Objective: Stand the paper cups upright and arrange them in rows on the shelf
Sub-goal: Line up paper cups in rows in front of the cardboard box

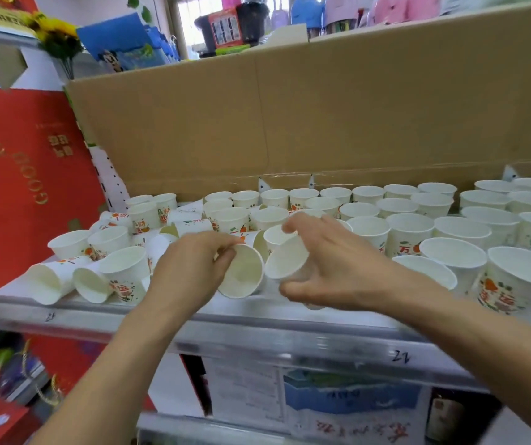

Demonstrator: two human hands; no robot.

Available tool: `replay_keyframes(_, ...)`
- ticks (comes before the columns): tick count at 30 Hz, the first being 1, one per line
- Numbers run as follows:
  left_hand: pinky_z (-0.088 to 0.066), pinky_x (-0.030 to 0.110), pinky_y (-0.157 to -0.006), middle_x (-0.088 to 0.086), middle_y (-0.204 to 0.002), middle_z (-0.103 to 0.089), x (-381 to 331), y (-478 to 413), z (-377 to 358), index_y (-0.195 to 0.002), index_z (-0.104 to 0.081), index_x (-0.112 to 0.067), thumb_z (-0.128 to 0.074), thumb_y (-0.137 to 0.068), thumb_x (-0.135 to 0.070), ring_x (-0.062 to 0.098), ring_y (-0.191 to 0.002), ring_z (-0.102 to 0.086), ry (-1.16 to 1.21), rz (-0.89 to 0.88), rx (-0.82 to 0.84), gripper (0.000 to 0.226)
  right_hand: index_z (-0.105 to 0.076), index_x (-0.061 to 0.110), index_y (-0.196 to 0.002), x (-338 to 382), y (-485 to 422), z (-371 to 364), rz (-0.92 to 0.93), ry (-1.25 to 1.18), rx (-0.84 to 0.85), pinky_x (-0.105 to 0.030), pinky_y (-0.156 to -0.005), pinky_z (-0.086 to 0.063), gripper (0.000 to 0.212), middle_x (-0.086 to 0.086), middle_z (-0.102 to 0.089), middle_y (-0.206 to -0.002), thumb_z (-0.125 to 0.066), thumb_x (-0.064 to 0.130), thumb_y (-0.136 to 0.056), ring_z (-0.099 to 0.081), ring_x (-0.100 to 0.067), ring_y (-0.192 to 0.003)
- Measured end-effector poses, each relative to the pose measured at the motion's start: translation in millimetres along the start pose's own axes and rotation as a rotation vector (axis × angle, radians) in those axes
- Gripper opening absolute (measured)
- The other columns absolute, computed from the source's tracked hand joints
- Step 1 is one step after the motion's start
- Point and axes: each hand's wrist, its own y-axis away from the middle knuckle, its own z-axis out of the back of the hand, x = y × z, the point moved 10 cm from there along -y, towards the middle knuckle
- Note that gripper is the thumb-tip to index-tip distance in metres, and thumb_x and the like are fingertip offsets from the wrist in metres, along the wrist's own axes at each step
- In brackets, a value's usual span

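Left hand [190, 264]: grip pinched tilted cup [244, 276] by its rim | right hand [331, 261]: grip held second cup [286, 260] | shelf [257, 329]: upright cups [408, 226] stood in rows on the right, toppled cups [48, 281] lay on the left

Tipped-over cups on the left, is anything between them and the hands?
One standing cup sits between the left hand and the tipped cups, but the shelf front there is open. The left hand holds a cup, the right hand another cup.

— Where are we, then?
— A shop, plainly: a metal shelf [257, 326] with a handwritten number [400, 357] on its front edge, red gift boxes [16, 187] beside it, boxed goods [225, 25] beyond the cardboard [322, 107].
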Motion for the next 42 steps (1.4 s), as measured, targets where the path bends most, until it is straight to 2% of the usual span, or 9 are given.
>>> replay_keyframes(6,-0.05,0.031,-0.074,-0.008,-0.086,-0.068,-34.5,-15.2,-20.4,-0.108,-0.073,-0.031,-0.058,-0.091,-0.022,0.015,-0.08,-0.059,-0.006,-0.023,0.219,0.024,-0.03,0.024,-0.141,-38.8,10.9,8.2,-0.078,0.143,0.175,-0.033,-0.096,-0.041,0.078,0.0,-0.045,-0.139,-0.066,0.051,-0.077,-0.041,-0.017,-0.121)
replay_keyframes(13,-0.049,0.029,-0.074,-0.013,-0.089,-0.064,-38.3,-17.2,-31.8,-0.113,-0.069,-0.034,-0.059,-0.09,-0.037,0.01,-0.084,-0.058,-0.013,0.019,0.257,0.025,-0.037,0.033,-0.14,-62.6,22.3,14.6,-0.129,0.153,0.282,-0.034,-0.096,-0.038,0.084,0.009,-0.047,-0.134,-0.062,0.072,-0.07,-0.039,-0.011,-0.117)
replay_keyframes(18,-0.049,0.04,-0.089,-0.016,-0.117,-0.063,-46.1,-17.5,-23.9,-0.119,-0.063,-0.037,-0.055,-0.092,-0.044,0.007,-0.1,-0.054,0.046,-0.016,0.211,0.029,-0.064,0.035,-0.114,-80.0,-8.6,46.0,-0.061,0.104,0.101,-0.037,-0.093,-0.044,0.022,0.011,-0.06,-0.115,-0.057,0.036,-0.093,-0.047,-0.009,-0.107)
replay_keyframes(22,-0.043,0.038,-0.098,-0.016,-0.126,-0.059,-56.3,-8.8,-26.5,-0.12,-0.064,-0.037,-0.054,-0.091,-0.048,0.007,-0.116,-0.048,0.134,-0.034,0.269,0.032,-0.064,0.049,-0.104,-91.7,-23.4,20.2,-0.019,0.23,0.278,-0.041,-0.09,-0.048,0.036,0.01,-0.05,-0.11,-0.062,0.019,-0.085,-0.05,-0.017,-0.105)
replay_keyframes(26,-0.039,0.026,-0.095,-0.022,-0.124,-0.052,-52.1,2.9,-27.4,-0.121,-0.062,-0.038,-0.057,-0.089,-0.049,0.001,-0.12,-0.043,0.244,-0.032,0.266,0.034,-0.071,0.035,-0.104,-79.8,-31.0,11.0,0.073,0.282,0.292,-0.033,-0.085,-0.048,0.019,0.008,-0.052,-0.102,-0.068,0.027,-0.086,-0.047,-0.009,-0.091)
replay_keyframes(30,-0.039,0.034,-0.106,-0.018,-0.136,-0.047,-39.7,9.6,-28.0,-0.131,-0.053,-0.04,-0.059,-0.086,-0.052,0.004,-0.124,-0.042,0.3,0.008,0.254,0.047,-0.076,0.024,-0.1,-76.3,-35.3,7.3,0.091,0.161,0.277,-0.024,-0.074,-0.048,0.015,0.013,-0.064,-0.09,-0.069,0.023,-0.087,-0.055,-0.008,-0.088)
replay_keyframes(33,-0.04,0.035,-0.107,-0.016,-0.143,-0.04,-38.1,12.9,-33.1,-0.139,-0.042,-0.039,-0.063,-0.083,-0.053,0.004,-0.126,-0.04,0.317,0.021,0.255,0.061,-0.077,0.026,-0.098,-77.0,-33.5,3.2,0.085,0.14,0.325,-0.029,-0.077,-0.051,0.014,0.014,-0.069,-0.091,-0.069,0.023,-0.086,-0.058,-0.009,-0.089)
replay_keyframes(39,-0.039,0.039,-0.109,-0.012,-0.145,-0.041,-39.4,18.4,-45.9,-0.143,-0.039,-0.034,-0.069,-0.079,-0.052,0.01,-0.128,-0.044,0.4,0.076,0.254,0.072,-0.073,0.036,-0.103,-84.6,-30.4,5.1,0.044,0.114,0.397,-0.021,-0.074,-0.044,0.026,0.017,-0.067,-0.102,-0.066,0.016,-0.087,-0.056,-0.007,-0.095)
replay_keyframes(42,-0.038,0.04,-0.109,-0.012,-0.146,-0.041,-46.8,21.0,-46.7,-0.144,-0.038,-0.033,-0.069,-0.079,-0.052,0.009,-0.129,-0.042,0.411,0.068,0.239,0.074,-0.071,0.036,-0.107,-84.0,-28.0,13.9,0.025,0.105,0.371,-0.006,-0.066,-0.037,0.036,0.025,-0.059,-0.094,-0.058,0.008,-0.09,-0.054,-0.001,-0.092)
